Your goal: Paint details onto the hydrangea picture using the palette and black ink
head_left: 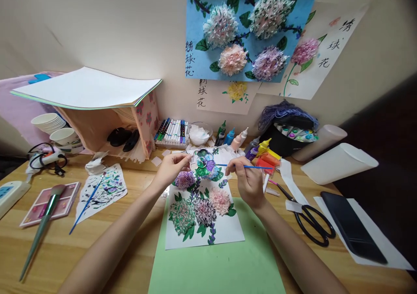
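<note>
My left hand (172,169) pinches the edge of a small paint palette (204,163) smeared with green, purple and blue. It is raised over the top of a white sheet (230,231) bearing raised hydrangea flowers in pink, green and purple with painted leaves. In my right hand (248,183) is a thin blue paintbrush (260,167), held nearly level, its tip pointing left at the palette. Whether the tip touches the paint I cannot tell. Under the flower sheet lies a light green mat (215,270).
To the right lie black scissors (314,226) and a phone (353,226). Paint bottles (230,136), markers (172,131) and a black pot (286,135) line the back. Leftward are a large makeup-style brush (48,211), another blue paintbrush (86,205) and a paper-topped box (145,120).
</note>
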`<control>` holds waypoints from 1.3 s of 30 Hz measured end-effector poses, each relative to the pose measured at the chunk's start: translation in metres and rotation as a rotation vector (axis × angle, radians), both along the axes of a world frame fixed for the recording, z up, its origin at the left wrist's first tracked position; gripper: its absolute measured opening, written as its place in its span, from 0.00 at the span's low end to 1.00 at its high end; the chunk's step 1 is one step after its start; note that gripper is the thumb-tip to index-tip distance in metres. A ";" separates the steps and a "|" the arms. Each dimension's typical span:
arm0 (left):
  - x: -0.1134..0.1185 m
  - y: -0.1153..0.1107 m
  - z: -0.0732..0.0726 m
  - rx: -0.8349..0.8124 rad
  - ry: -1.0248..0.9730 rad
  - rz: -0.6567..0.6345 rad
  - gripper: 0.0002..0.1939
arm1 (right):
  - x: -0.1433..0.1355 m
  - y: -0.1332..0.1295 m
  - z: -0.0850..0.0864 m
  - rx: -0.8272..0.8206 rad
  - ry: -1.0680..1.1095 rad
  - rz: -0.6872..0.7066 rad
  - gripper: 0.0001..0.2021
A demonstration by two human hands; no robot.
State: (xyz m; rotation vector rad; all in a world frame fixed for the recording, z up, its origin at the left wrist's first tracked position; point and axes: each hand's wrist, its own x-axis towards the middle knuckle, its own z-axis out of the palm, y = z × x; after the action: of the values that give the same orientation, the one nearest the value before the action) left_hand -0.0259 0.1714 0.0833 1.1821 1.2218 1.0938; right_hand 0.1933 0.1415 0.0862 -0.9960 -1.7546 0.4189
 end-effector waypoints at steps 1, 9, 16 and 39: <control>0.001 0.003 -0.001 0.000 0.013 -0.009 0.18 | 0.000 0.003 0.001 -0.001 -0.023 -0.008 0.15; 0.008 0.025 -0.013 0.100 0.148 -0.110 0.18 | 0.003 0.023 0.004 -0.039 -0.156 -0.040 0.15; -0.002 0.045 -0.017 0.107 0.204 -0.081 0.20 | 0.012 0.055 -0.021 -0.022 0.228 -0.176 0.16; -0.028 0.057 -0.005 0.059 0.198 0.104 0.20 | 0.021 0.079 -0.092 -0.068 -0.029 -0.184 0.17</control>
State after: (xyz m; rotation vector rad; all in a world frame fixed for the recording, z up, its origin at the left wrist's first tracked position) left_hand -0.0535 0.2288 0.0782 1.3082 1.4247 1.1160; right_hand 0.2142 0.2206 -0.0060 -1.2054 -1.6664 0.3502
